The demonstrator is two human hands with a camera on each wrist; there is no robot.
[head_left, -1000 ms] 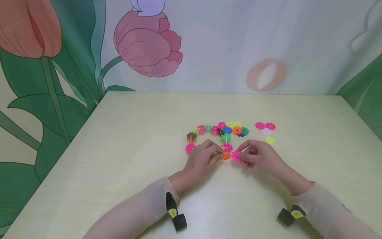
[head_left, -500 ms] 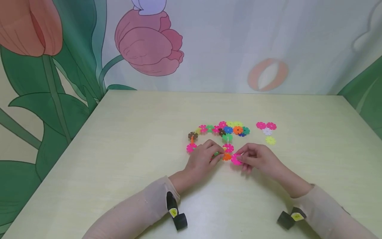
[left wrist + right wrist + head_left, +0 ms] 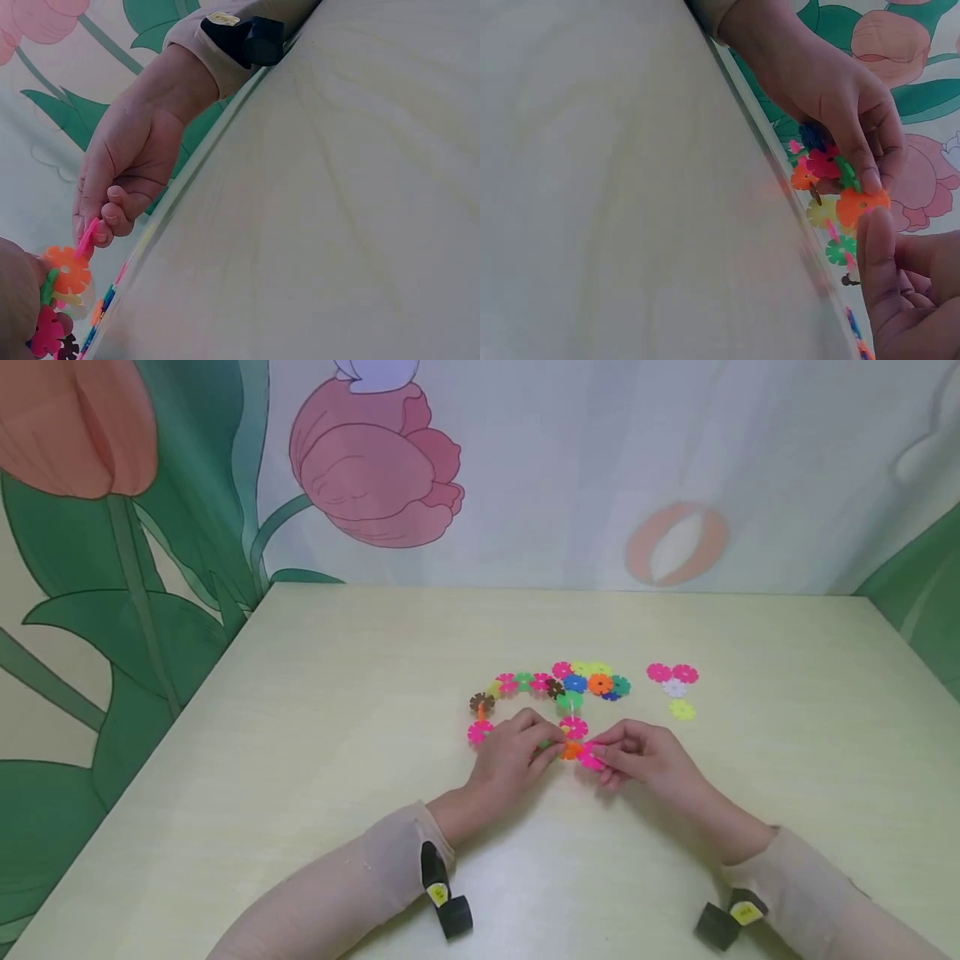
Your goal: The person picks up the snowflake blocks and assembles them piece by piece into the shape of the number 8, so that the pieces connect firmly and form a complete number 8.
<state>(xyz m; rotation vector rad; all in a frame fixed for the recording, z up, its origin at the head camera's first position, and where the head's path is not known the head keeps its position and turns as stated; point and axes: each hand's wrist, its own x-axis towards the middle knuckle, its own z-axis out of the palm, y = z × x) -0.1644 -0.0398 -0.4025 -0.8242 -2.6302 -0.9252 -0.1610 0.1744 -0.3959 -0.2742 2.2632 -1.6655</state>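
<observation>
My right hand [image 3: 652,756] pinches a pink notched snowflake disc [image 3: 588,758] between thumb and fingers. The disc's edge meets an orange snowflake disc [image 3: 71,270]; whether they are slotted together is hard to tell. My left hand [image 3: 508,757] pinches the chain of snowflake discs at that orange piece, where a green disc [image 3: 847,172] joins it. Linked brown [image 3: 482,702], pink, green and yellow discs form a loop behind my left hand, which hides part of it. In the right wrist view, my right fingertips cover most of the pink disc.
At the loop's far right side lies a cluster of discs, among them blue [image 3: 575,683], orange [image 3: 600,684] and teal [image 3: 620,686]. Further right are two pink discs [image 3: 659,673], a white one [image 3: 674,688] and a yellow one [image 3: 682,710]. A printed curtain [image 3: 540,485] hangs behind the table [image 3: 337,668].
My right hand has brought the pink disc slightly left, from a small gap to contact with the orange disc. My left hand has kept its hold with barely any movement.
</observation>
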